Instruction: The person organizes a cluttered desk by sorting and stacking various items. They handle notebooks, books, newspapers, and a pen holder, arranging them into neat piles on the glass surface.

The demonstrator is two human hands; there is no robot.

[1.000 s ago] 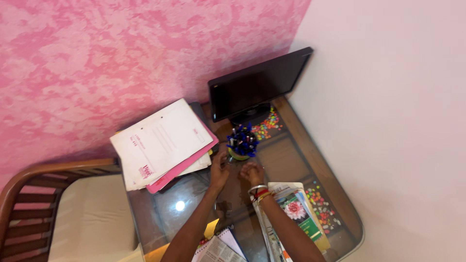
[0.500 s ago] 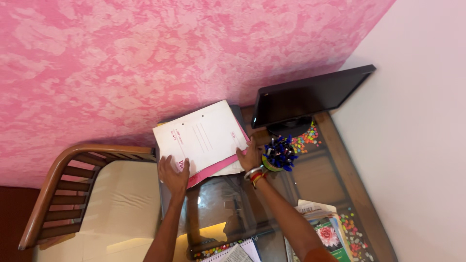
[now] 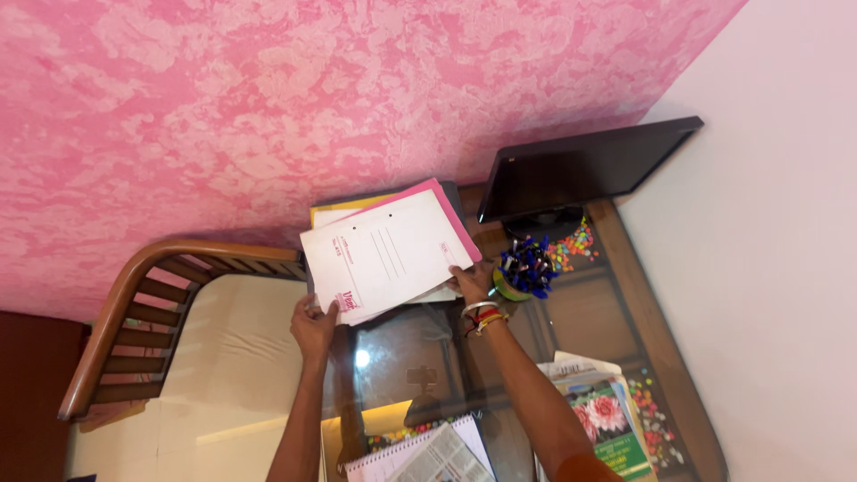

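Over the glass-topped wooden desk [image 3: 571, 317], my left hand [image 3: 314, 323] and right hand [image 3: 473, 280], arms stretched out, pinch opposite corners of the white and pink paper folder stack [image 3: 388, 254].

The stack of folders [image 3: 388, 254] lies at the far left corner of the tabletop [image 3: 589, 312], its left edge overhanging toward the chair [image 3: 178, 348]. The monitor [image 3: 585, 170] stands at the far right corner. The pen holder [image 3: 522, 272] stands in front of the monitor, right of the folders. A spiral notebook [image 3: 415, 451] lies at the near edge; magazines [image 3: 598, 411] lie at the near right.
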